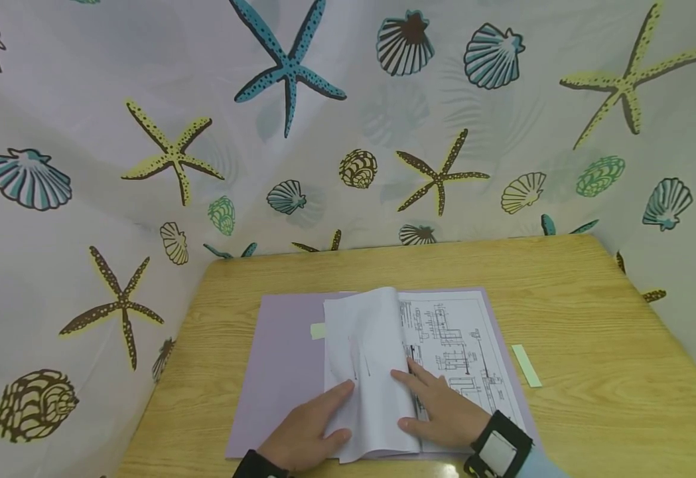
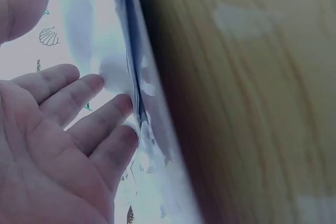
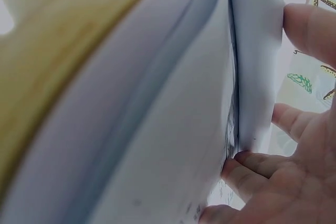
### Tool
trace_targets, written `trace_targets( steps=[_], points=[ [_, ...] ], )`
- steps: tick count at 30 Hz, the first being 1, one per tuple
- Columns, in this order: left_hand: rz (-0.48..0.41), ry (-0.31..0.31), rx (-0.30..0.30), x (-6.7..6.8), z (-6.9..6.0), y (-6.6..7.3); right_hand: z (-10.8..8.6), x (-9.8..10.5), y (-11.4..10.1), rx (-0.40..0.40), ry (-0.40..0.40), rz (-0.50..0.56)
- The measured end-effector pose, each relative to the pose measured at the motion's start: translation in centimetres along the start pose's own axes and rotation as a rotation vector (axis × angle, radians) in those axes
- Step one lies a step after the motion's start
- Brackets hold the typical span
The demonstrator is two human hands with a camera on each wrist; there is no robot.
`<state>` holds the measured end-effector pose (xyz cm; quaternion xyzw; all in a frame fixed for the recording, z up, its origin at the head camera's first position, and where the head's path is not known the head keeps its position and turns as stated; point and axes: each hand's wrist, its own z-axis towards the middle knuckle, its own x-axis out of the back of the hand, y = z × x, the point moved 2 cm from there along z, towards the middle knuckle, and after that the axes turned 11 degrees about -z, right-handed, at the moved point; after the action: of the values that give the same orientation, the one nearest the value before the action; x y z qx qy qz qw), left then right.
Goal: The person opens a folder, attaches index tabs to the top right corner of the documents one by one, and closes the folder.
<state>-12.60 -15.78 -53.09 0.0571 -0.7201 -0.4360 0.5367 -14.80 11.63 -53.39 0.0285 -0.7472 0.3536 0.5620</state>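
Observation:
A purple folder [image 1: 288, 372] lies spread on the table, holding white sheets. Turned-over white pages [image 1: 377, 372] bulge up near its middle. To their right, a sheet with printed technical drawings [image 1: 461, 345] lies face up. My left hand [image 1: 306, 431] touches the left part of the turned pages, fingers extended and thumb apart. My right hand [image 1: 446, 408] lies by the fold, fingers spread, some on the turned pages and some on the printed sheet. In the right wrist view, fingertips [image 3: 252, 166] press at the crease. A pale green tab [image 1: 318, 331] sticks out left of the pages.
A pale green strip [image 1: 527, 366] lies on the wooden table [image 1: 598, 318] right of the folder. A white cloth [image 1: 348, 86] printed with starfish and shells hangs behind the table and at both sides.

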Motion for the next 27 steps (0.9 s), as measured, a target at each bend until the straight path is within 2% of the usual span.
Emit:
trace_targets(
  steps=[5, 11, 14, 16, 18, 21, 24, 27],
  points=[
    [0.009, 0.009, 0.018, -0.3, 0.1, 0.1, 0.0, 0.1, 0.1, -0.001, -0.009, -0.012],
    [0.071, 0.074, 0.043, -0.4, 0.1, 0.3, 0.1, 0.7, 0.0, -0.011, -0.029, -0.011],
    [0.089, 0.102, 0.038, -0.4, 0.1, 0.3, -0.3, 1.4, 0.0, 0.006, -0.006, 0.002],
    [0.099, 0.119, 0.024, -0.3, 0.0, 0.4, -0.8, 2.2, 0.2, -0.017, 0.035, 0.008],
    [0.099, 0.134, 0.004, -0.2, 0.0, 0.6, -1.4, 3.3, 0.6, -0.084, 0.092, 0.006],
    [0.095, 0.144, -0.018, 0.2, -0.2, 1.3, -2.6, 5.4, 2.1, -0.268, 0.178, -0.029],
    [0.099, 0.147, -0.037, 0.6, -0.4, 1.8, -4.1, 7.3, 4.8, -0.45, 0.221, -0.076],
    [0.096, 0.155, -0.051, 1.1, -0.5, 2.3, -5.9, 8.6, 7.9, -0.558, 0.229, -0.135]
  ],
)
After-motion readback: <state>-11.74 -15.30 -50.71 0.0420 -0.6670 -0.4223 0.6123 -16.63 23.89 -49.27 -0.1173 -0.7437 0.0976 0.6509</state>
